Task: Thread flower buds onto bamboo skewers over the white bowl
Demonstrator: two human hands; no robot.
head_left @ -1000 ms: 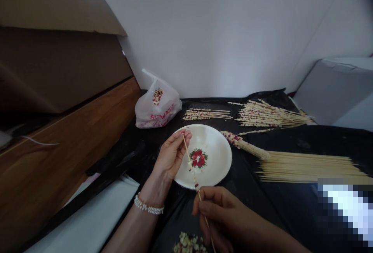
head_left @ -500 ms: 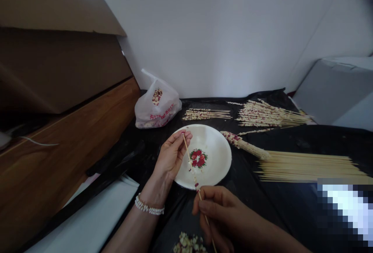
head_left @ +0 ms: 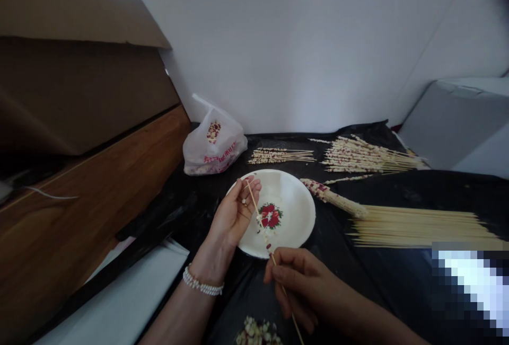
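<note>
A white plastic bag (head_left: 214,146) lies near the wall, with a cardboard box (head_left: 75,53) on the left

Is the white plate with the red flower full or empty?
Empty: the white plate shows only its painted flower; nothing lies in it.

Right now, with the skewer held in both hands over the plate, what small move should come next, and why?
Probably slide the kernel in the left hand down the skewer toward the few pieces already threaded near the right hand. The left fingertips pinch at the skewer's tip above the plate, and most of the stick between the two hands looks bare.
</note>
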